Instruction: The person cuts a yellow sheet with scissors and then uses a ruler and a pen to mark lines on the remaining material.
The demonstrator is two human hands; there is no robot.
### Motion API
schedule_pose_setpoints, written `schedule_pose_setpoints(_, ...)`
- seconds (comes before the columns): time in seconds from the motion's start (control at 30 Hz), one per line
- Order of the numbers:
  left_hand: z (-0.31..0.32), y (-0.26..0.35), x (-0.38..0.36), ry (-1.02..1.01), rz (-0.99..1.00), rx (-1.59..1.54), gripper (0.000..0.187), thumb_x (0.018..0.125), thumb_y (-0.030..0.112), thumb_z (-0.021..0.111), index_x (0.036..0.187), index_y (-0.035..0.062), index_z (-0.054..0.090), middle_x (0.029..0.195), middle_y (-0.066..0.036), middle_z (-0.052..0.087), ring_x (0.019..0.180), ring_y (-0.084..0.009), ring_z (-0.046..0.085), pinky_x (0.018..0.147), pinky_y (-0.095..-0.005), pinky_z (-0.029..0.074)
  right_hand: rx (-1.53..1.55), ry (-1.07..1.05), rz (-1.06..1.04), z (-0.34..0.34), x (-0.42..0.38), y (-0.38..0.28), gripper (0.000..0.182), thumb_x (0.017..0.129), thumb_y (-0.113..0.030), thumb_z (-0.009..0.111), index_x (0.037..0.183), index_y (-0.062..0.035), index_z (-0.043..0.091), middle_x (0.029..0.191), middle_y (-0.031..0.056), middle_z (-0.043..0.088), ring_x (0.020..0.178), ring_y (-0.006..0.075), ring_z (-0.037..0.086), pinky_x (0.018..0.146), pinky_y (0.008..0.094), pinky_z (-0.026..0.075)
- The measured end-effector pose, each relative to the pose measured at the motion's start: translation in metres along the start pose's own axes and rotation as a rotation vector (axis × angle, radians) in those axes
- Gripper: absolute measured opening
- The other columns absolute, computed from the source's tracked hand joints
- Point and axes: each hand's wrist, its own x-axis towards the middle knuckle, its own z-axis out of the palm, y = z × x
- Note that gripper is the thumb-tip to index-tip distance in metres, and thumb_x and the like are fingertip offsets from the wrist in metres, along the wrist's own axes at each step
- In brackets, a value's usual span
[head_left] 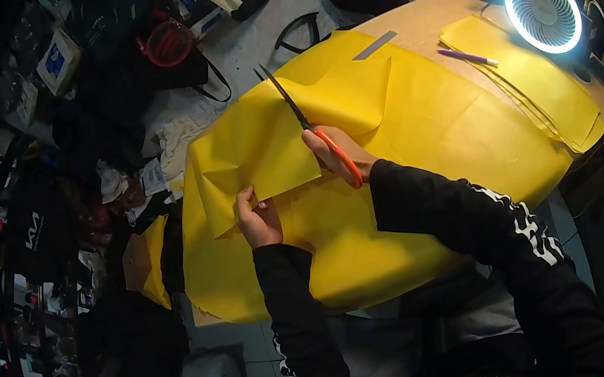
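A large yellow sheet [459, 132] covers most of the table, its upper part folded and creased. My left hand [258, 221] pinches the lower edge of a raised yellow flap [275, 165], thumb on top. In my right hand [337, 150] is a pair of scissors [289, 100] with orange-red handles and long dark blades. The blades point up and to the left, their tips slightly apart, over the far edge of the sheet. Part of the handles is hidden by my fingers.
A grey strip, perhaps a ruler [374, 45], lies on the sheet's far edge. To the right are stacked yellow pieces [539, 88], a purple pen [468, 57] and a lit ring-shaped fan [542, 10] on the wooden table [420, 10]. Bags and clutter fill the left.
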Motion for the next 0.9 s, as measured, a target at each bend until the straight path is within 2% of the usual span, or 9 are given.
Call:
schedule_pose_setpoints(0.27, 0.002, -0.001, -0.004, -0.02, -0.007, 0.0, 0.012, 0.088, 0.004, 0.054, 0.077, 0.0056, 0.05, 0.067, 0.001, 0.046, 0.055, -0.0077, 0.039, 0.066, -0.023, 0.043, 0.164, -0.109, -0.021, -0.002, 0.006, 0.007, 0.047, 0.097, -0.057, 0.037, 0.086, -0.0108, 0.043, 0.065, -0.0064, 0.032, 0.052, 0.0056, 0.027, 0.049, 0.0239, 0.024)
schedule_pose_setpoints(0.37, -0.004, -0.003, 0.0, -0.033, -0.009, -0.016, 0.014, 0.086, 0.004, 0.058, 0.073, 0.0071, 0.052, 0.067, 0.002, 0.047, 0.056, -0.0071, 0.039, 0.062, -0.0209, 0.041, 0.081, -0.068, -0.043, -0.005, 0.006, 0.004, 0.055, 0.096, -0.054, 0.04, 0.077, -0.0019, 0.047, 0.069, 0.0045, 0.043, 0.062, 0.0155, 0.039, 0.058, 0.0329, 0.037)
schedule_pose_setpoints(0.67, -0.007, -0.003, 0.001, -0.051, -0.015, -0.043, 0.014, 0.086, 0.004, 0.058, 0.074, 0.0064, 0.052, 0.07, 0.002, 0.048, 0.056, -0.0064, 0.038, 0.063, -0.0204, 0.041, 0.066, -0.021, 0.055, -0.004, 0.005, 0.001, 0.055, 0.094, -0.053, 0.045, 0.08, 0.0001, 0.05, 0.071, 0.006, 0.048, 0.064, 0.0161, 0.044, 0.062, 0.0316, 0.04)
schedule_pose_setpoints(0.9, -0.002, -0.002, -0.003, -0.045, -0.021, -0.011, 0.01, 0.086, 0.005, 0.058, 0.077, 0.0052, 0.053, 0.074, 0.001, 0.05, 0.058, -0.0063, 0.039, 0.064, -0.0205, 0.041, 0.049, -0.021, 0.004, -0.004, 0.004, 0.001, 0.055, 0.095, -0.053, 0.045, 0.077, -0.0006, 0.05, 0.068, 0.0053, 0.046, 0.062, 0.0163, 0.043, 0.06, 0.032, 0.039)
